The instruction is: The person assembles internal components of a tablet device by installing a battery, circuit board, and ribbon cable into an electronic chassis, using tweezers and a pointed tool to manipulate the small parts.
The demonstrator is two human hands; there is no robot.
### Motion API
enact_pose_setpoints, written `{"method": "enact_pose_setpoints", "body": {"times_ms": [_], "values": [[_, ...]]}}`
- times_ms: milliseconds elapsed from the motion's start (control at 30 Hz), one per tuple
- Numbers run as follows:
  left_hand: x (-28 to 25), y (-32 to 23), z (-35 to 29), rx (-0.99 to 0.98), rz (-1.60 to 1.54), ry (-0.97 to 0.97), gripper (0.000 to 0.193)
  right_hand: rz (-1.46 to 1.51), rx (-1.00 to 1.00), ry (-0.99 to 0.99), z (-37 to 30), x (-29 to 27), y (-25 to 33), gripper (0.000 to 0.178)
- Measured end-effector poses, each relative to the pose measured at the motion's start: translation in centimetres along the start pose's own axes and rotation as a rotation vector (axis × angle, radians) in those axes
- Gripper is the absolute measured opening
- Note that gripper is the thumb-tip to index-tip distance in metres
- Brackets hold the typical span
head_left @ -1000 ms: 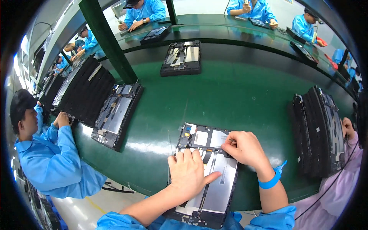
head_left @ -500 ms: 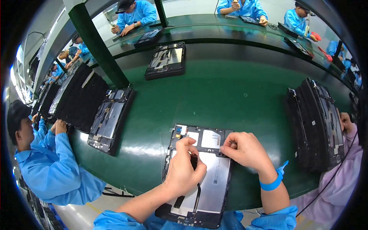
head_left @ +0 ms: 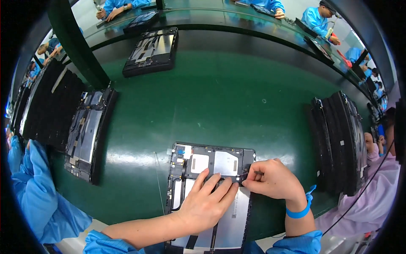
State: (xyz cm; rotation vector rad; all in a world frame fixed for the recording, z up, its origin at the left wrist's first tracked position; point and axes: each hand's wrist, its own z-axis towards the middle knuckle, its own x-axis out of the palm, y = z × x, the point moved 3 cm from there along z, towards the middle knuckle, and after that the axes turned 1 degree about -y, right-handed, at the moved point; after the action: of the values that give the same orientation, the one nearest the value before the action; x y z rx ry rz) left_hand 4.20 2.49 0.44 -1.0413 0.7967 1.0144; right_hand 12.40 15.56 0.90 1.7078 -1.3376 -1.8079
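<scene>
- Presently, opened tablet chassis [head_left: 211,186]: flat, rectangular, black frame, silvery panels, on glossy green bench [head_left: 237,101].
- Left hand [head_left: 207,205]: fingers spread flat, pressing chassis centre.
- Right hand [head_left: 272,180]: pinched on thin dark cable [head_left: 244,174], at three o'clock of chassis.

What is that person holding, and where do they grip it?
The right hand pinches a thin dark wire by its end; the left hand presses flat on the opened tablet.

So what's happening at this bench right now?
A person in blue sleeves works on an opened tablet lying on the green table. The left hand presses flat on its middle, fingers spread. The right hand pinches something small at the tablet's right edge; what it is cannot be made out. Another open tablet lies to the left, and a stack of dark tablets stands to the right.
</scene>
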Motion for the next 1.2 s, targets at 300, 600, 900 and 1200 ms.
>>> {"method": "enact_pose_setpoints", "body": {"times_ms": [300, 600, 900, 1200], "values": [[0.1, 0.1, -0.1, -0.010, -0.010, 0.022, 0.035, -0.064, -0.025, 0.019, 0.2, -0.1, 0.5, 0.014], [0.5, 0.0, 0.0, -0.006, -0.027, 0.045, 0.036, -0.122, 0.013, 0.101, 0.8, -0.6, 0.6, 0.013], [0.5, -0.2, 0.1, 0.014, 0.024, 0.024, 0.035, -0.221, 0.089, 0.145, 0.8, -0.4, 0.8, 0.014], [0.5, -0.3, 0.4, 0.039, 0.055, 0.033, 0.036, -0.422, 0.175, 0.171, 1.3, -1.0, 1.8, 0.018]]}}
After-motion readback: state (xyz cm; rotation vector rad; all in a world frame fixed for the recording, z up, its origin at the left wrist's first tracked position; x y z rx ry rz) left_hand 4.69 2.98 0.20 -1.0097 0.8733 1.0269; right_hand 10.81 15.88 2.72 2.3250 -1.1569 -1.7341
